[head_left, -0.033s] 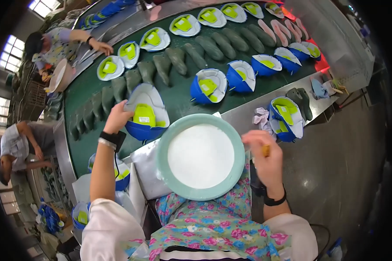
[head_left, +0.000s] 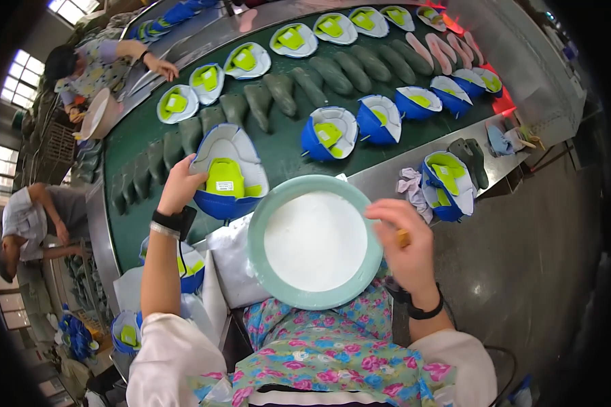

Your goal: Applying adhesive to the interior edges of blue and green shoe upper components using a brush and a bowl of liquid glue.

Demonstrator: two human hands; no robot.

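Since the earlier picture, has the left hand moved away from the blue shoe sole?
No. The left hand grips the blue shoe sole at the same spot, just left of the round green bowl, exactly as before.

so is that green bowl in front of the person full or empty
Full, or close to it: the green bowl holds a smooth white filling that reaches nearly to its rim all round. What the white stuff is, I cannot tell.

Glossy plastic bowl — matt green belt, brushed-metal rim.
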